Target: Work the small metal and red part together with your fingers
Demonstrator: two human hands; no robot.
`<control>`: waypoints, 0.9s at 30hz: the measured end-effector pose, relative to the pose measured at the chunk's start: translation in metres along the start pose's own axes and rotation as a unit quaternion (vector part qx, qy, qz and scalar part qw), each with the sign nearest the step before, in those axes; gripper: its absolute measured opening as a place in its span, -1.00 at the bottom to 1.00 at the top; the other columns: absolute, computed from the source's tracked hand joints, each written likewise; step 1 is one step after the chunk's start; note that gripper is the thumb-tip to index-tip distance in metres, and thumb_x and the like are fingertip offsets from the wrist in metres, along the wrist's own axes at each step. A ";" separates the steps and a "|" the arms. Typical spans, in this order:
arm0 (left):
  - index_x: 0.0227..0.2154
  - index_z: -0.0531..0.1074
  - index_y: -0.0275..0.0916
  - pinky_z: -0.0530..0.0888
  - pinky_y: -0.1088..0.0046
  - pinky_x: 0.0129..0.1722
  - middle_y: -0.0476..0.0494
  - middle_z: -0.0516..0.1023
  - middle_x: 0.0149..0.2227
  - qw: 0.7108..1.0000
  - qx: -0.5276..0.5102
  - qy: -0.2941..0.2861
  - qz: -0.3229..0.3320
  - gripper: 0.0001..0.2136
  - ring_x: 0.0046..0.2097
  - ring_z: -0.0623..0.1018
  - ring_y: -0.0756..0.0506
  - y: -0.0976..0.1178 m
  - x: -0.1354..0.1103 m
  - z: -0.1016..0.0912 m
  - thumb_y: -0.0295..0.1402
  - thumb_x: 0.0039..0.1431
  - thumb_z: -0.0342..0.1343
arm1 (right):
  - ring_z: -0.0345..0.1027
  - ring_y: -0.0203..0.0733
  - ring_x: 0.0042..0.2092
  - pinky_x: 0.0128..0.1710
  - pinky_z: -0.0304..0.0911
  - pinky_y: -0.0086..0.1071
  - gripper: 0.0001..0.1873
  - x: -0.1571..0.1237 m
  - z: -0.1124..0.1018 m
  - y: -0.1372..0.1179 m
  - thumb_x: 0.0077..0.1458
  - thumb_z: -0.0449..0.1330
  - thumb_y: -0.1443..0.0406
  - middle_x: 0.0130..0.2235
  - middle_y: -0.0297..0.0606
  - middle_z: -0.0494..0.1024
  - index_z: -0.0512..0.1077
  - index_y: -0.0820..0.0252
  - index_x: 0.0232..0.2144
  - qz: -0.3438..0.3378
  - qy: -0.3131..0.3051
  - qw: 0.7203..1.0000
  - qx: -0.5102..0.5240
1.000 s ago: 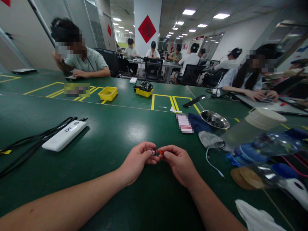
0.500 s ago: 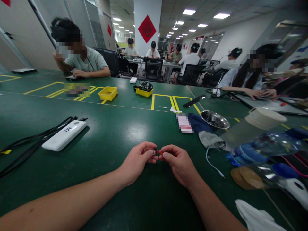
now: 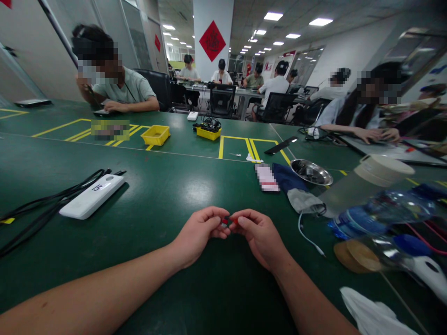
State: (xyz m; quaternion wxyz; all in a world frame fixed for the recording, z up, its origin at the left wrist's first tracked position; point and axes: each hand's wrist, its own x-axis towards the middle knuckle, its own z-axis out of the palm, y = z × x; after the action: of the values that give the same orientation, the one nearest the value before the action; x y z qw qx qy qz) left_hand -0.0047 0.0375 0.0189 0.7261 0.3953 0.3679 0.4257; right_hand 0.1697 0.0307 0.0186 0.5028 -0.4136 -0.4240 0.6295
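Note:
My left hand [image 3: 197, 235] and my right hand [image 3: 260, 235] meet fingertip to fingertip just above the green table [image 3: 167, 195]. Between them they pinch a tiny part [image 3: 229, 221], red or orange on the right side and dark with a metallic bit on the left. Both hands have their fingers curled and pressed on it. Most of the part is hidden by the fingertips. Both forearms rest low over the near edge of the table.
A white power bank [image 3: 92, 196] with black cables lies at the left. A steel bowl [image 3: 312, 172], folded cloth [image 3: 293, 188], plastic bottles [image 3: 380, 214] and a tape roll [image 3: 382, 170] crowd the right. Yellow trays [image 3: 156, 135] sit farther back. Other people work at the far and right sides.
My fingertips have drawn closer, so less of the orange part shows between them. The view has shifted down slightly.

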 end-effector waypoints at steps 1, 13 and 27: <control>-0.16 0.45 -0.33 0.48 0.44 -0.27 -0.18 0.56 -0.35 1.000 -0.006 -0.002 0.000 -0.78 -0.35 0.55 -0.02 0.000 0.000 0.000 -0.37 0.14 0.11 | 0.44 -0.21 -0.32 -0.20 0.33 -0.26 -0.88 0.000 0.000 0.000 0.02 0.26 0.29 -0.36 -0.23 0.57 0.55 0.21 -0.36 0.001 -0.005 1.000 0.011; -0.12 0.41 -0.31 0.48 0.43 -0.25 -0.16 0.55 -0.32 1.000 0.022 -0.010 0.015 -0.78 -0.32 0.55 -0.02 0.001 -0.001 0.001 -0.40 0.17 0.08 | 0.46 -0.20 -0.32 -0.19 0.33 -0.23 -0.90 0.000 0.000 0.000 -0.01 0.25 0.35 -0.34 -0.23 0.59 0.56 0.20 -0.36 0.003 -0.010 1.000 0.004; -0.13 0.37 -0.34 0.49 0.45 -0.26 -0.21 0.55 -0.30 1.000 -0.021 -0.002 -0.010 -0.80 -0.32 0.57 -0.02 0.002 -0.001 0.001 -0.44 0.19 0.03 | 0.46 -0.19 -0.29 -0.14 0.34 -0.21 -0.87 0.000 0.000 0.002 -0.01 0.26 0.34 -0.30 -0.17 0.61 0.57 0.23 -0.35 0.016 0.002 1.000 0.025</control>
State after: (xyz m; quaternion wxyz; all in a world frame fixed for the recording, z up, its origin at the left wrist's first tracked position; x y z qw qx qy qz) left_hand -0.0045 0.0373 0.0215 0.7393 0.3773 0.3612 0.4251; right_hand 0.1692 0.0303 0.0171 0.5039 -0.4093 -0.4004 0.6467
